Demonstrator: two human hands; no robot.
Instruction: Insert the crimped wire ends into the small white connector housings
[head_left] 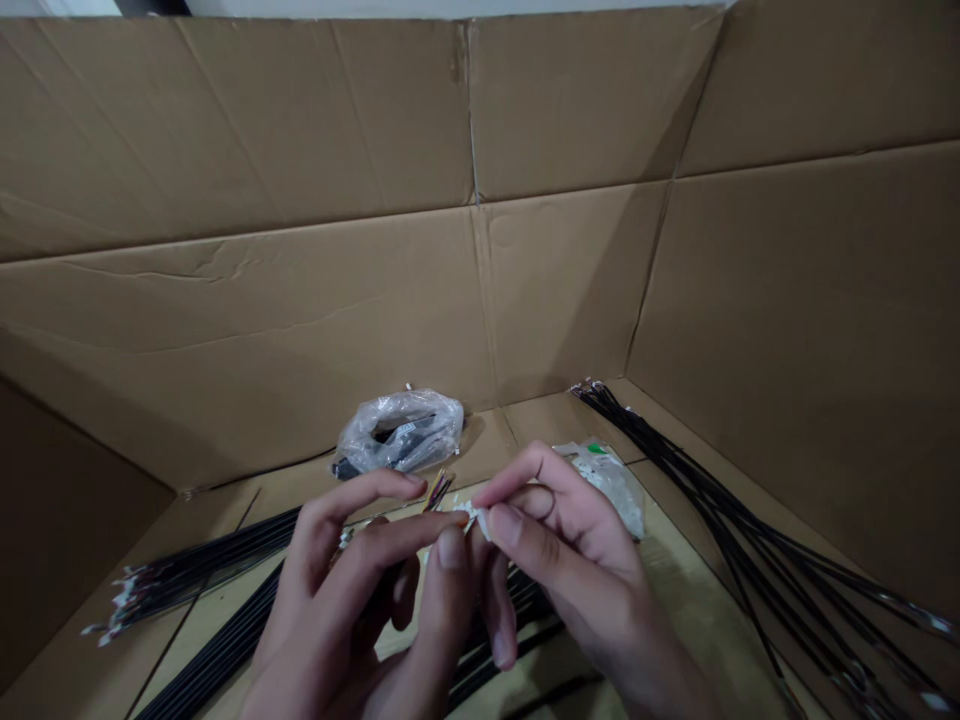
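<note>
My right hand [577, 570] pinches a small white plastic connector [484, 523] between thumb and index finger. Close against it, my left hand [360, 590] has its thumb and index finger closed on a thin wire, mostly hidden by the fingertips. Behind the left fingers, loose coloured wire ends [439, 488] in yellow and dark shades stick up. More small white pieces show just behind the connector, too small to make out. Under both hands runs a bundle of black cables [217, 640]. Whether the wire sits inside the connector is hidden.
Tall cardboard walls [337, 300] enclose the work surface. A clear plastic bag [401, 430] with dark contents lies at the back. Another clear bag [611, 485] with a green mark is behind my right hand. Black cables with white ends lie left [210, 550] and right [697, 480].
</note>
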